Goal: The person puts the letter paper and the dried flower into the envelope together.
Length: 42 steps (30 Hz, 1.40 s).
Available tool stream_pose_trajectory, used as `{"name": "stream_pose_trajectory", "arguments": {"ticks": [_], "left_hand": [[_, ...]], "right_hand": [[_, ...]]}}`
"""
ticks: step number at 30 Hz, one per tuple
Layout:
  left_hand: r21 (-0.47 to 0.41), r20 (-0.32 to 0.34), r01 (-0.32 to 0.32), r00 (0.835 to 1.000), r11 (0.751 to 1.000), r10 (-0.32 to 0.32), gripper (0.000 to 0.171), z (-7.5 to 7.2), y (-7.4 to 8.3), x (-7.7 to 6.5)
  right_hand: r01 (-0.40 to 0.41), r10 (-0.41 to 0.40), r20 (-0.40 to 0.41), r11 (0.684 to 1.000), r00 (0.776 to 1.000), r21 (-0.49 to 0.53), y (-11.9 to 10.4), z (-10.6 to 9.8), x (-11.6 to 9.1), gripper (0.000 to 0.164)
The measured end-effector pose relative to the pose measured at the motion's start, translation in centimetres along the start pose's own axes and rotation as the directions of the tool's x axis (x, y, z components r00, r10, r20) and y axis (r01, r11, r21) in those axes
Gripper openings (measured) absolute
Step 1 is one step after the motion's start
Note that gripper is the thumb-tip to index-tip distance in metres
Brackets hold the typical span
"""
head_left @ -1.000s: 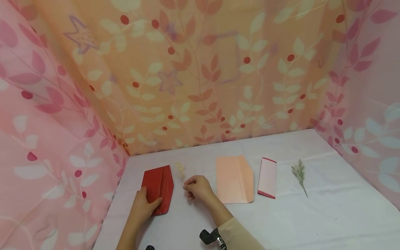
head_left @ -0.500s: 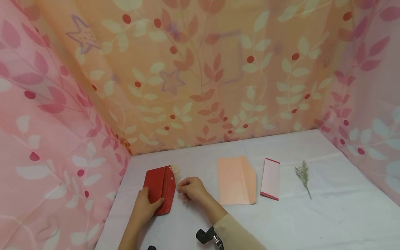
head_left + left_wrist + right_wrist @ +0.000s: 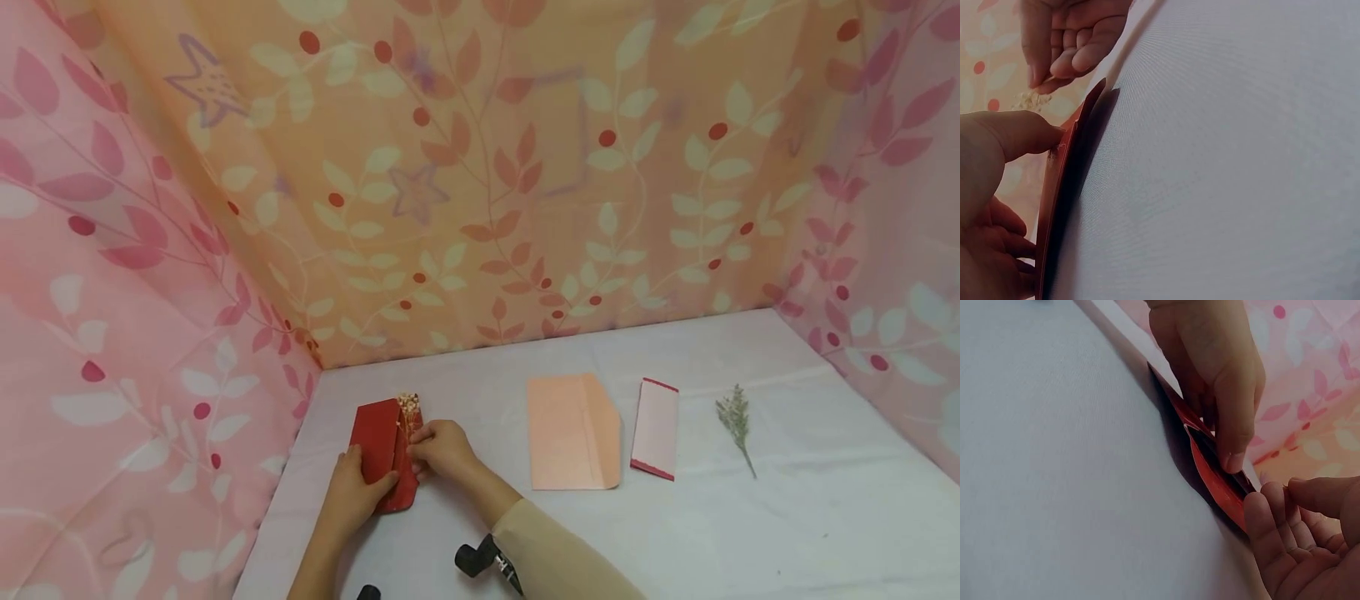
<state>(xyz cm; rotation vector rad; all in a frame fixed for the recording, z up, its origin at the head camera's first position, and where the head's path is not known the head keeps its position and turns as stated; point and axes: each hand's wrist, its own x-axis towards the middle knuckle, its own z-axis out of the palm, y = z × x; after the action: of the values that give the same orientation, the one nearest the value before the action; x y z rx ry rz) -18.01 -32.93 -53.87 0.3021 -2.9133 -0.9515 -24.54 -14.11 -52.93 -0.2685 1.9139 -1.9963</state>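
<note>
A red envelope [image 3: 375, 429] lies on the table at the left in the head view. My left hand [image 3: 348, 492] grips its near part, thumb across the front and fingers at the left edge. The right wrist view shows the envelope's mouth [image 3: 1216, 487] gaping beside the left thumb. Between thumb and index finger, my right hand [image 3: 446, 454] pinches the thin stem of a pale dried flower sprig [image 3: 408, 406]. The sprig's head is over the envelope's flap side. In the left wrist view the flower head [image 3: 1032, 100] is blurred, just beyond the left thumb. The stem's lower end is hidden.
A peach envelope [image 3: 570, 433] lies right of the hands. Beside it are a pale pink card with red edges [image 3: 656, 429] and a green dried sprig [image 3: 735, 417]. Patterned cloth [image 3: 487, 192] walls the white table at the back and both sides.
My right hand has moved left with the dried flower sprig, bringing it from beside the red envelope to over its flap. The left hand has kept its grip on the envelope.
</note>
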Motion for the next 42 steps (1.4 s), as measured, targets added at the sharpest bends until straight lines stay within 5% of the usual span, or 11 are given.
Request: {"name": "stream_pose_trajectory", "arguments": {"ticks": [15, 31, 42], "left_hand": [[0.004, -0.028, 0.044, 0.999, 0.999, -0.044, 0.089, -0.3, 0.3, 0.0], [-0.043, -0.053, 0.102, 0.993, 0.994, -0.104, 0.085, -0.3, 0.5, -0.1], [-0.047, -0.064, 0.074, 0.995, 0.996, -0.077, 0.082, -0.4, 0.7, -0.2]], "right_hand": [[-0.091, 0.089, -0.079, 0.996, 0.993, -0.012, 0.4, 2.4, 1.3, 0.02], [-0.047, 0.03, -0.142, 0.992, 0.989, -0.119, 0.4, 2.8, 0.8, 0.026], [-0.028, 0.028, -0.003, 0.975, 1.0, -0.219, 0.3, 1.9, 0.7, 0.018]]}}
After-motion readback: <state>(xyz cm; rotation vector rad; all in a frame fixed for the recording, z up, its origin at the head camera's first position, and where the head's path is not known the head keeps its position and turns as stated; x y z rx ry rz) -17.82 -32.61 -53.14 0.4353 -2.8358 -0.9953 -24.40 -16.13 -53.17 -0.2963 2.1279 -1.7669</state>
